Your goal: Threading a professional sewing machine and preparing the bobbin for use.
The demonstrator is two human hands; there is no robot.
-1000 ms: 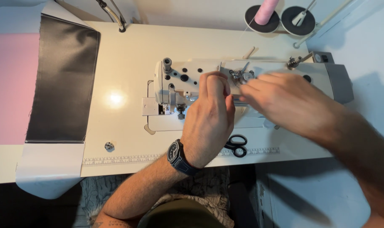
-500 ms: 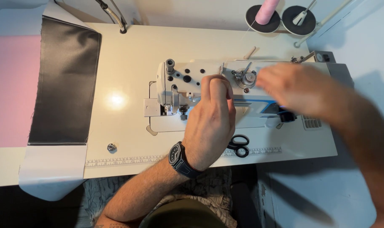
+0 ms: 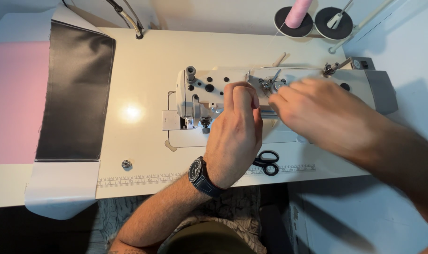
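Overhead, the cream sewing table (image 3: 143, 70) fills the view, with a pink fabric sheet (image 3: 14, 101) and a dark grey fabric panel (image 3: 73, 91) lying flat at its left end. A white sewing machine (image 3: 204, 87) sits mid-table, its metal tension knob (image 3: 271, 84) on the top face. Right hand (image 3: 324, 115) reaches in from the right, fingertips bunched just beside that knob (whether they pinch thread I cannot tell; nothing fine enough shows). Left hand (image 3: 235, 136), with a dark wristwatch (image 3: 198, 175), hovers over the machine's arm, fingers curled together near the front face, also too closed up to say what, if anything, is held. A pink thread cone (image 3: 297, 11) stands on the far stand. Black scissors (image 3: 265, 162) lie on the table edge beside the printed ruler strip (image 3: 143, 178). Risks, as judged: thread slipping out of the guides if pulled at a slant, or a sleeveless forearm knocking the scissors off the edge.
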